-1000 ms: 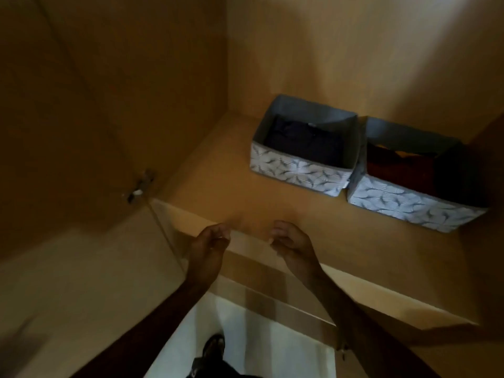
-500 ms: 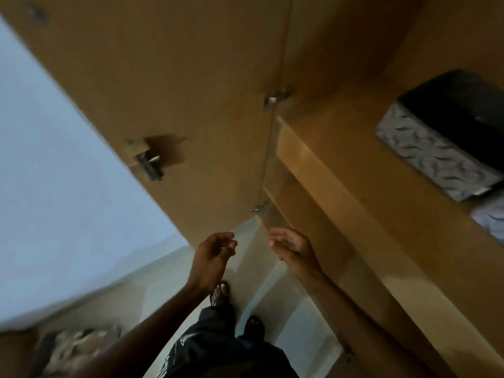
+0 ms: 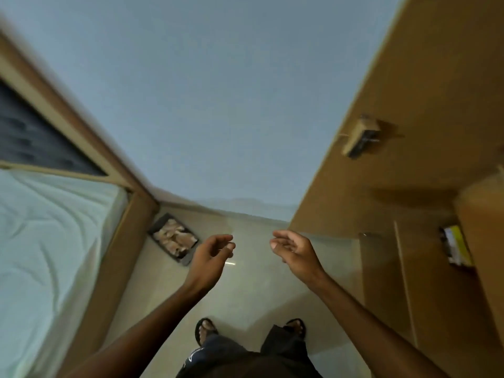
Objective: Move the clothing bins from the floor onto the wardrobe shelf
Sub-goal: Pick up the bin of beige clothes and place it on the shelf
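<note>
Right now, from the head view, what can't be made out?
Head view:
1. Dark floor bin of pale clothes: small, motion-blurred; garment types unreadable.
2. Light wooden wardrobe shelf: cut off by right frame edge; its top unseen.
3. Yellow-green item under it: partly hidden by the shelf.

head view: one wide-angle camera worn on the person's head, looking steeply down and forward from standing height. left hand and right hand sit mid-frame, feet near, wall far; bed bounds the left, wardrobe door the right.
</note>
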`<act>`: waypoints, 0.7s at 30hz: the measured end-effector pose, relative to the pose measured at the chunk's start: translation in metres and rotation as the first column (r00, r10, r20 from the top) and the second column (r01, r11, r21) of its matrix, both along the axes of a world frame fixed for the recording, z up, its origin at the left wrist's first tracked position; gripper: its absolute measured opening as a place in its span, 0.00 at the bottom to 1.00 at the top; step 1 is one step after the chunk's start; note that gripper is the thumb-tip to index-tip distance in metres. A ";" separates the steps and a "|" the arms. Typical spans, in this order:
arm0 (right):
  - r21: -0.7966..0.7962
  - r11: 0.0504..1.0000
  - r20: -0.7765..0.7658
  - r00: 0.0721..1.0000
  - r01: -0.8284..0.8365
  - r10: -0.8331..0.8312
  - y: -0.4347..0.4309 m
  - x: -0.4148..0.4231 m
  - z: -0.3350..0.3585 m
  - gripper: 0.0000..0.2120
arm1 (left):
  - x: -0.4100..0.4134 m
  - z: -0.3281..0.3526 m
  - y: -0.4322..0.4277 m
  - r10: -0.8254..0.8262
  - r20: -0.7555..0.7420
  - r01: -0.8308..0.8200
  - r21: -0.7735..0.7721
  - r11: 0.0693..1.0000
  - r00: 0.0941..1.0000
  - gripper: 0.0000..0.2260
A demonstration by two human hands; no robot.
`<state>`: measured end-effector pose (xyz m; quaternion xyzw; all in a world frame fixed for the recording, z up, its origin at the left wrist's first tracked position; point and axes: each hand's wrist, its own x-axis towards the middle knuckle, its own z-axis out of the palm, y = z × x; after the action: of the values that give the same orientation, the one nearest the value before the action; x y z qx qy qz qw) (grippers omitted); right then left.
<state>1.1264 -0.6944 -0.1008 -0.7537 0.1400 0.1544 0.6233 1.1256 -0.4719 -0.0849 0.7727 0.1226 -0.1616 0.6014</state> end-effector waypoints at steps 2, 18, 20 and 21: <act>-0.005 0.997 -0.008 0.997 -0.074 0.074 0.045 0.014 0.000 0.13 | -0.004 -0.001 0.047 0.074 0.007 -0.074 0.016 0.997 0.997 0.09; -0.018 0.887 -0.107 0.883 -0.461 0.457 0.283 0.165 -0.058 0.12 | 0.058 -0.064 0.259 0.527 -0.134 -0.516 0.109 0.850 0.839 0.08; -0.025 0.877 -0.149 0.869 -0.480 0.472 0.302 0.195 -0.086 0.13 | 0.087 -0.090 0.273 0.552 -0.174 -0.532 0.151 0.833 0.815 0.08; -0.032 0.868 -0.180 0.857 -0.496 0.483 0.311 0.211 -0.106 0.13 | 0.102 -0.109 0.281 0.562 -0.206 -0.533 0.181 0.826 0.801 0.08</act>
<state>1.3372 -0.3833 -0.2067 -0.7726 0.0012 0.3645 0.5199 1.2277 -0.1910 -0.1936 0.7104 0.4247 -0.0698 0.5568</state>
